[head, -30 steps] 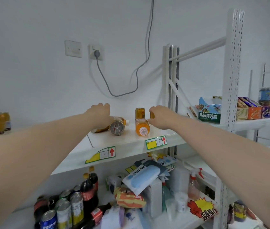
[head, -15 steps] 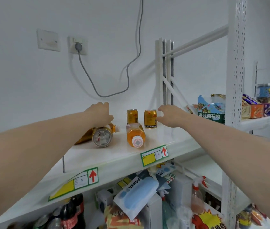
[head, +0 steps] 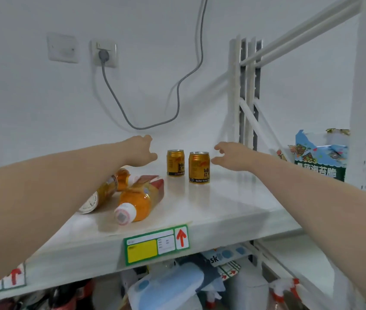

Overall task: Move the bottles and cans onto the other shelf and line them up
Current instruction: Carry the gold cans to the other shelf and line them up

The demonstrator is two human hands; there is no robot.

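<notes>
Head view: two gold cans stand upright and just apart at the far middle of the shelf (head: 222,204). The left can (head: 175,163) sits a little farther back than the right can (head: 199,167), so the pair is not quite in line. The left hand (head: 140,151) hovers just left of the left can and the right hand (head: 233,156) just right of the right can. Neither touches a can, and the fingers (head: 219,147) of both are apart, loosely bent and holding nothing.

To my eye the cans are placed and the step in hand is lining things up. The two bottles are not yet stood up. The nearer bottle (head: 140,199) lies on its side, its long axis running near-left to far-right and its white cap pointing toward the shelf's near edge. The other bottle (head: 110,186) lies partly under the left forearm, touching or almost touching the first. Its flat base faces near-left and its neck seems to point far-right.

The next move probably calls for nudging the cans level, or for gripping a bottle round its body, tipping it cap-up and setting it beside the cans. A lying bottle may roll toward the edge if bumped.
</notes>
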